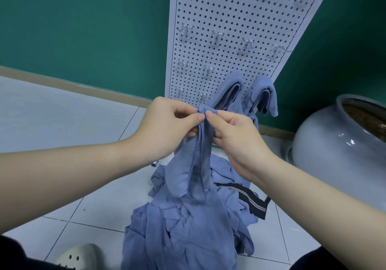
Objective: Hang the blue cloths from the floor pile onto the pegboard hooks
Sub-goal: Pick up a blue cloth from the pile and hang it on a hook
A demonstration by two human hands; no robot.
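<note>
Head view: a pale shoe is resting nearest the camera, beside the pile of blue cloths lying on the floor. The left hand and right hand are pinching the top edge of one cloth, fingers clamped on it, lifting it above the pile. Two cloths are hanging on the pegboard; most hooks are waiting bare, so most of the work appears left.

No text can be read; faint marks on a hung cloth stay illegible.
</note>
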